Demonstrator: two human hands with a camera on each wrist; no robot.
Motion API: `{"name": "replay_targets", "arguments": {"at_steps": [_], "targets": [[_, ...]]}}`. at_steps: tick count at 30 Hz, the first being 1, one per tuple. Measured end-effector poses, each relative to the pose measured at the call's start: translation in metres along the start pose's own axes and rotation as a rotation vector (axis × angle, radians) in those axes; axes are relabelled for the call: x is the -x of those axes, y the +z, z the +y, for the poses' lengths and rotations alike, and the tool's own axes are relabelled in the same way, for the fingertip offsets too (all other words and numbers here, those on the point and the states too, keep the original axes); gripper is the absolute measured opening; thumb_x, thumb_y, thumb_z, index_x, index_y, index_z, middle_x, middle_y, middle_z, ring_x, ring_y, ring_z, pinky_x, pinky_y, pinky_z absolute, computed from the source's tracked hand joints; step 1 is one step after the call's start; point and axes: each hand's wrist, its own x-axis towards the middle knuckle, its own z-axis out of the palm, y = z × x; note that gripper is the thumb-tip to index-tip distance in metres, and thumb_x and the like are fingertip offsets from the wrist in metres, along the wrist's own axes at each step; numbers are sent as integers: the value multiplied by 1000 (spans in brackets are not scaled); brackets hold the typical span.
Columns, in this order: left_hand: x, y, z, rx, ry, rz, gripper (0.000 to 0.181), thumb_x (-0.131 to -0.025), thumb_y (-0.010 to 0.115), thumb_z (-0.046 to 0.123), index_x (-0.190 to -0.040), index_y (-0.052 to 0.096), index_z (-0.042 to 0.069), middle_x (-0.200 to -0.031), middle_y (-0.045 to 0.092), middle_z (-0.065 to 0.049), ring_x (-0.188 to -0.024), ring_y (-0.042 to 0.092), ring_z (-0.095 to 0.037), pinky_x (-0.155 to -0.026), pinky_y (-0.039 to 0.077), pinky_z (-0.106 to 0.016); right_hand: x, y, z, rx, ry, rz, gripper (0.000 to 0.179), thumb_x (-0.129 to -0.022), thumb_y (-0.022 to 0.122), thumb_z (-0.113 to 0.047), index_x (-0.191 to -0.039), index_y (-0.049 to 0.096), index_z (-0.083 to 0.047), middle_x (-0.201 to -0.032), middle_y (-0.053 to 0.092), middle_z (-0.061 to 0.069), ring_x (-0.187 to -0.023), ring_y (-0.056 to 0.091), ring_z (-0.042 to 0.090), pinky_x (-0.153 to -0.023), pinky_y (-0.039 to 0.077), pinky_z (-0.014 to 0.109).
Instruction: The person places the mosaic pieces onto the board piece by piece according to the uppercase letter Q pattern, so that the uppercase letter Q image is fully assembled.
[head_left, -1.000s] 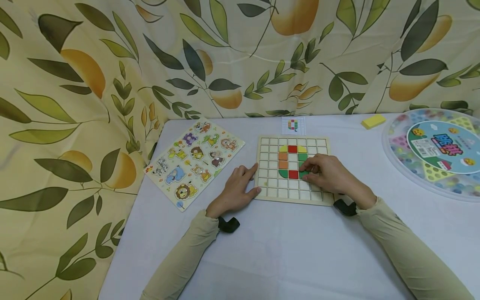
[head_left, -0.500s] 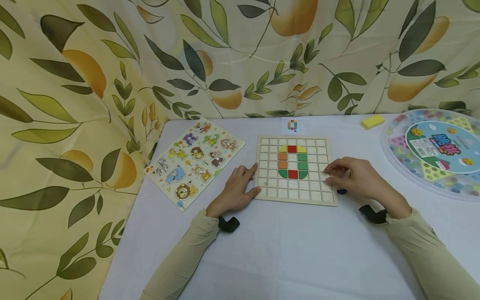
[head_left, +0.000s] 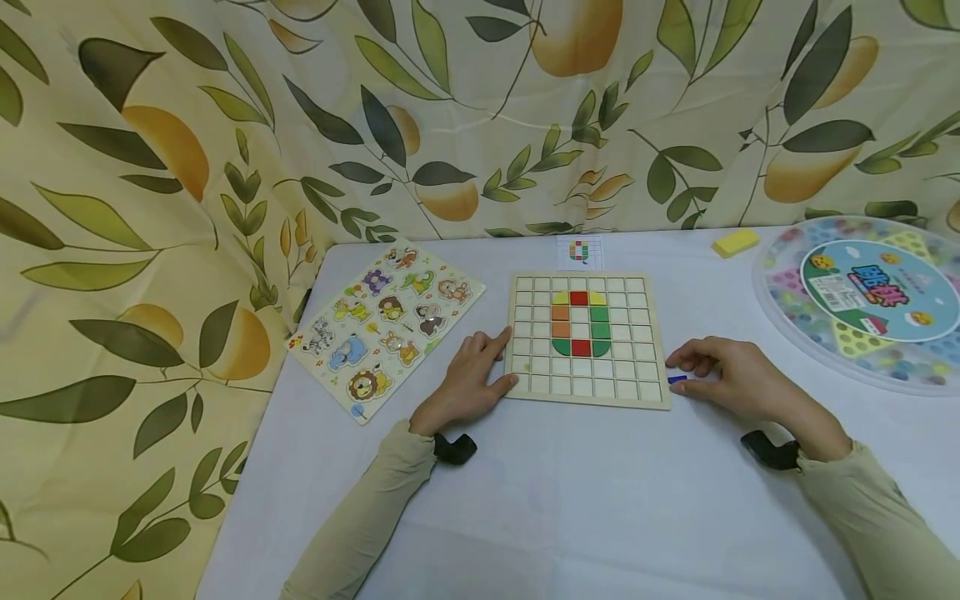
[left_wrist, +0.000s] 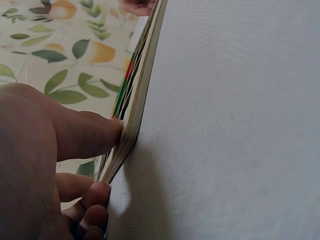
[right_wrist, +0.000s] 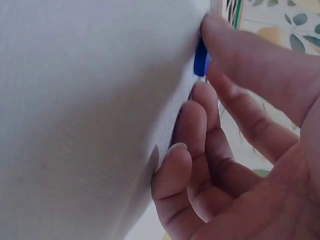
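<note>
A wooden grid board [head_left: 588,398] lies flat on the table, with coloured tiles forming a ring in its cells. Red tiles [head_left: 579,297] sit at the ring's top and bottom, orange on its left, green on its right and lower corners, yellow at its upper corners. My left hand [head_left: 467,385] rests against the board's left edge, index finger and thumb touching it. Just off the board's right edge, my right hand [head_left: 731,377] pinches a small blue tile [right_wrist: 200,59] between thumb and fingers, low against the table; the fingers partly hide it.
A small card [head_left: 579,252] with a printed letter-like tile pattern lies behind the board. To the left is an animal puzzle board [head_left: 386,329]. A yellow block [head_left: 736,243] and a round clear container [head_left: 862,292] with a colourful label stand at the back right.
My right hand has left the green tile at the ring's lower right corner and moved right, off the board, to the blue tile. My left hand stays at the board's edge.
</note>
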Motion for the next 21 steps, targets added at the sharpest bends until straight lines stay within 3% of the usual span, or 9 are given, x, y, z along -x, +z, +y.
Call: {"name": "replay_targets", "arguments": {"at_steps": [8,17,21], "targets": [[-1,0,-1,10,-5,-2,77,-102,66,27,-167,31,4,-114,49,-8,-102,38,-21,-87,32,-31,0,4,-1,9,-19,14,14,-86,88,-11,-96,77,-11,-91,70,-5,-76,54,-1,-67,48,24],[0,1,0,7,1,11,76,-102,66,26,-166,33,3,-112,49,-7,-101,37,-19,-87,31,-31,-1,1,-3,3,7,-1,8,-96,77,-8,-102,72,-7,-91,70,-1,-77,56,2,-68,48,23],[0,0,0,10,6,12,75,-102,66,26,-165,33,3,-111,48,-7,-101,37,-20,-86,31,-31,-1,2,-5,-10,3,31,9,-97,77,-9,-104,72,-7,-91,72,-2,-77,56,2,-67,47,22]]}}
